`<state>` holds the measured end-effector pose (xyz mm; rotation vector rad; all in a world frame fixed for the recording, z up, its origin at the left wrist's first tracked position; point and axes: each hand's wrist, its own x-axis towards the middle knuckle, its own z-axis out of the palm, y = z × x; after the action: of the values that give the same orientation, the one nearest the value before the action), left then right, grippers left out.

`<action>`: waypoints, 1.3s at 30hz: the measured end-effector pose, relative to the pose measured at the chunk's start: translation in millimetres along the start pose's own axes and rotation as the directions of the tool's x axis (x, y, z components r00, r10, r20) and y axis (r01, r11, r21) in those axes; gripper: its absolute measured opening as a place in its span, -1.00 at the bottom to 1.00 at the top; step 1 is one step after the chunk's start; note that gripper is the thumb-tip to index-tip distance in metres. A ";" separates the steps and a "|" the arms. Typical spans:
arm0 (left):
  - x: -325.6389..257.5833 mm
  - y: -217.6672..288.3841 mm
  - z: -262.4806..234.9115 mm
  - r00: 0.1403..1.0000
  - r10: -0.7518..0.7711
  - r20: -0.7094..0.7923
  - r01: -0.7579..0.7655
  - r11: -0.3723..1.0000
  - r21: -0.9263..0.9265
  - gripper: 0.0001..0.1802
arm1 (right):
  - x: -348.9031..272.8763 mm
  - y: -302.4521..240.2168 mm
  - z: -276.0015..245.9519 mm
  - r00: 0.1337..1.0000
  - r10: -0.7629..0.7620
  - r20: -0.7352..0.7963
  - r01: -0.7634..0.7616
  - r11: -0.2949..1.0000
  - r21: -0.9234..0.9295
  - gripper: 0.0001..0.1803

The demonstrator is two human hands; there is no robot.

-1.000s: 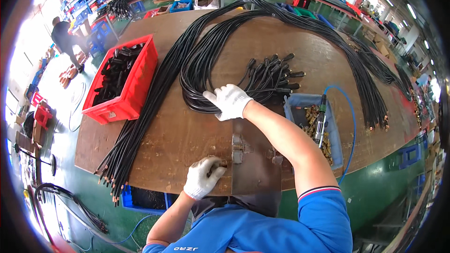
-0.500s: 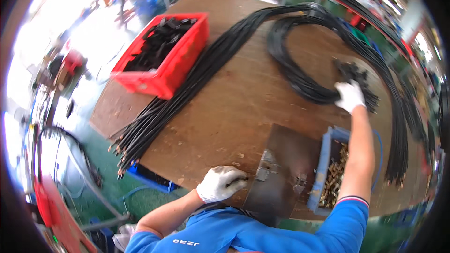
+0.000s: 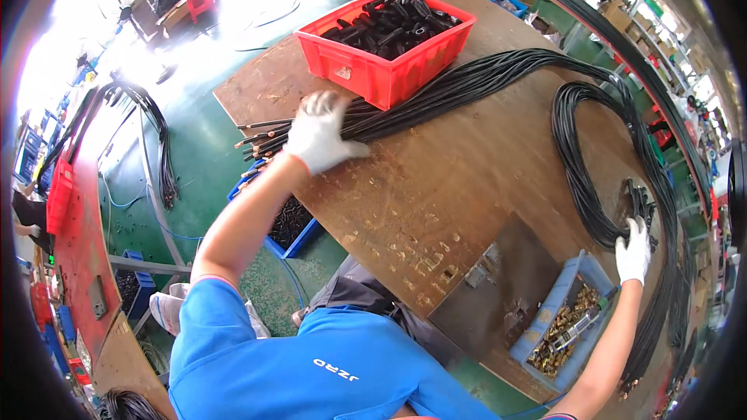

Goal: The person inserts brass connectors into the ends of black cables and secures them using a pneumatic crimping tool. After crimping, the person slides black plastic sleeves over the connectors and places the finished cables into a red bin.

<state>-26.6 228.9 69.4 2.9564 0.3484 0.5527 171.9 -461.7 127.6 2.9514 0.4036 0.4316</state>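
Observation:
My left hand [image 3: 317, 136], in a white glove, reaches over the bundle of black cables [image 3: 373, 120] at the table's left edge. Its fingers are spread, the thumb pointing right, and nothing shows in it. Bare copper ends of the cables stick out past the table edge beside it. At the right, my right hand [image 3: 634, 253], also gloved, is at a coil of black cable [image 3: 576, 179]. Its fingers are stretched out next to a cluster of dark end pieces [image 3: 640, 201]; whether they touch is unclear.
A red crate [image 3: 342, 70] of black sleeve-like parts stands behind my left hand, against the cables. A blue bin [image 3: 529, 334] holds brass fittings and a slim grey-green tool [image 3: 576, 330]. Beside it lies a dark metal plate [image 3: 498, 295]. Below the table edge is another blue bin [image 3: 307, 237].
The view has turned left. My left hand has gone from the table's near edge, fingers curled, out to the cable ends, fingers spread. My right hand stays by the coil's end pieces.

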 end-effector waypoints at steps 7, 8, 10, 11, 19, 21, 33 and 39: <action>16.1 -37.6 -1.4 0.859 -0.098 0.503 0.107 0.994 0.011 0.28 | -15.4 -107.4 -56.9 0.975 -0.216 -0.061 0.224 0.923 0.312 -0.50; 9.2 -29.5 -4.1 0.863 -0.099 0.495 0.104 0.994 0.016 0.30 | -19.6 -125.7 -61.6 0.961 -0.262 -0.088 0.276 0.903 0.328 -0.53; -8.0 -13.0 -7.9 0.864 -0.118 0.489 0.132 0.991 0.006 0.23 | -23.6 -166.8 -71.3 0.931 -0.361 -0.060 0.353 0.842 0.409 -0.55; -16.4 6.8 3.8 0.876 -0.081 0.475 0.119 0.992 -0.049 0.13 | -30.3 -181.2 -74.4 0.910 -0.414 -0.016 0.387 0.835 0.390 -0.55; -92.3 131.4 4.6 0.918 -0.138 0.371 0.150 0.989 -0.003 -0.03 | -20.0 -335.8 -28.5 0.739 -0.651 0.173 0.546 0.729 0.413 -0.42; -96.8 127.8 5.4 0.926 -0.131 0.355 0.142 0.990 -0.006 -0.04 | -25.6 -371.0 -13.3 0.781 -0.597 0.183 0.447 0.740 0.503 -0.33; -100.9 43.4 -14.5 0.815 -0.063 0.575 0.260 0.928 -0.267 -0.14 | -26.3 -478.4 44.1 0.944 -0.327 0.045 0.299 0.905 0.302 -0.24; -84.3 51.2 -6.5 0.828 -0.092 0.553 0.260 0.937 -0.234 -0.07 | -8.2 -490.4 43.0 0.933 -0.348 0.085 0.286 0.867 0.408 -0.19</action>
<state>-95.0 159.2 54.4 2.5903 0.4248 -0.2361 58.0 0.7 2.7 3.1648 1.0497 0.0800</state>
